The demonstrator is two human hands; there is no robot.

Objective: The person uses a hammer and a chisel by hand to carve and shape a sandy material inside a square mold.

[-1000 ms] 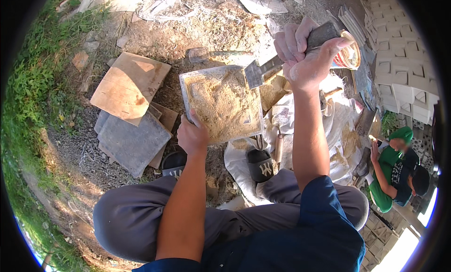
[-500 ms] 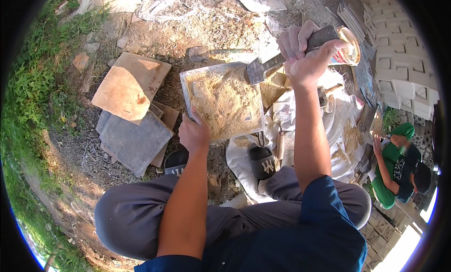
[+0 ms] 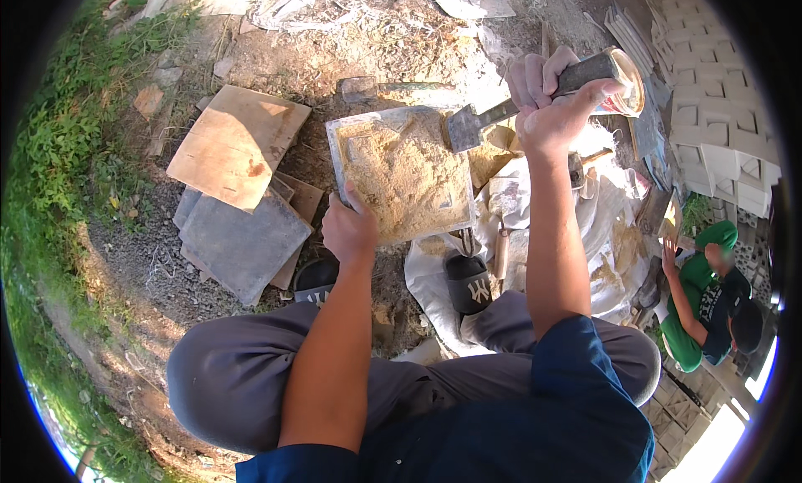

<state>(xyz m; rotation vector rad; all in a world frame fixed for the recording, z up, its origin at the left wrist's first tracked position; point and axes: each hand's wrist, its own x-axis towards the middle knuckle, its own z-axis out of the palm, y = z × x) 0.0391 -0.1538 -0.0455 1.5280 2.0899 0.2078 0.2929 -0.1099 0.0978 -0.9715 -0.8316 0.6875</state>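
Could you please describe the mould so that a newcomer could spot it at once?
Find the grey trousers, then look straight up the picture. There the left hand holds the square mould by its left edge. Unlike the flat boards to its left, it is filled with yellowish mix.

1. The mold point(image 3: 333, 149) was a shallow square with a thin greyish rim, turned slightly askew near the middle of the view, its open face up.
2. The sand point(image 3: 409, 178), tan and loose, filled it unevenly, lumpy on top; angular corner shapes showed through.
3. The tool point(image 3: 472, 126), with blocky grey metal head and dark handle, slanted over the mold's upper right corner; contact was unclear.
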